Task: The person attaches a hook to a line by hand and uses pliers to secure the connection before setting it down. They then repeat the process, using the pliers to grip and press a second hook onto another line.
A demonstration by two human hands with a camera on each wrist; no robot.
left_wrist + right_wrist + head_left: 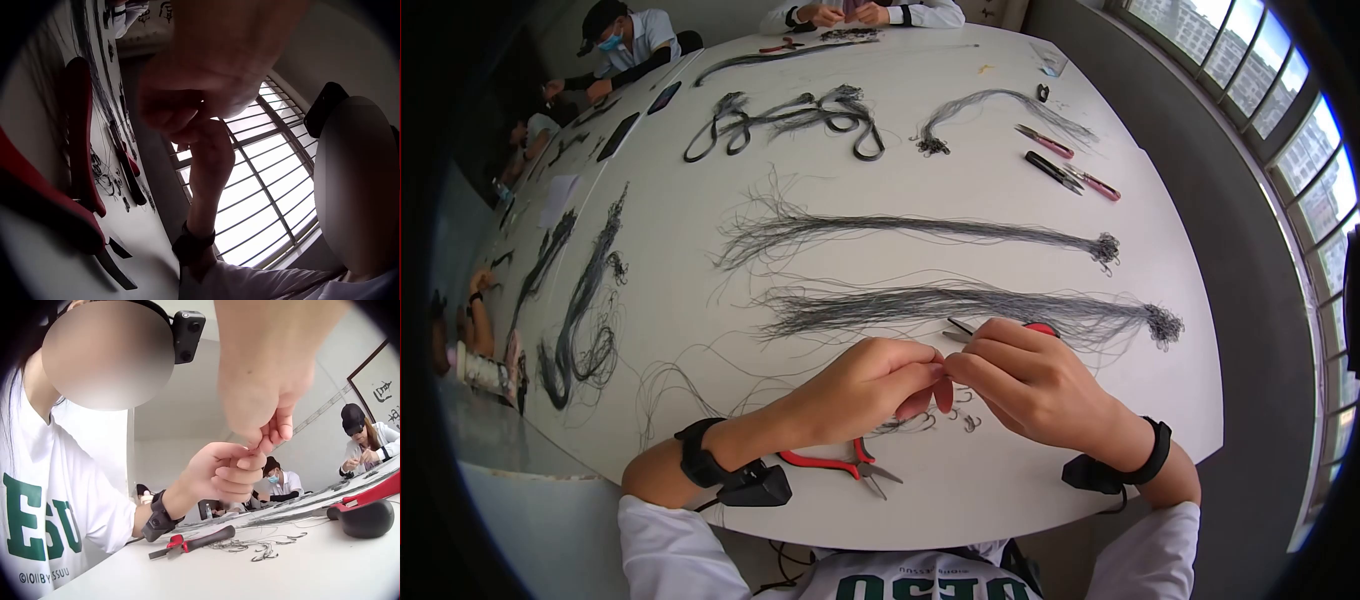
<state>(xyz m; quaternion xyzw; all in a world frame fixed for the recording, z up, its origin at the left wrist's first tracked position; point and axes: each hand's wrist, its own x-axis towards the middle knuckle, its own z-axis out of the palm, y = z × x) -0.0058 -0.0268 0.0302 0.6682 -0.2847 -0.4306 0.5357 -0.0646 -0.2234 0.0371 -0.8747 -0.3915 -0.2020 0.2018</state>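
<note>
My left hand (890,378) and right hand (1030,380) meet fingertip to fingertip above the near part of the table. Both pinch at one spot with curled fingers; what lies between the fingertips is too small and covered to tell. In the right wrist view the left hand (228,472) faces the right hand (269,406) from below. Beneath them lie several loose fish hooks (970,423) with thin lines. Red-handled pliers (855,465) rest with jaws apart near the left forearm. Another cutting tool (960,328) with a red handle lies partly behind the right hand.
Two long bundles of hooked lines, a nearer one (960,303) and a farther one (940,228), stretch across the table (1000,500). Dark looped bundles (800,118) lie farther back. Snips (1052,172) and pink-handled cutters (1097,183) lie at right. Other people sit around the table.
</note>
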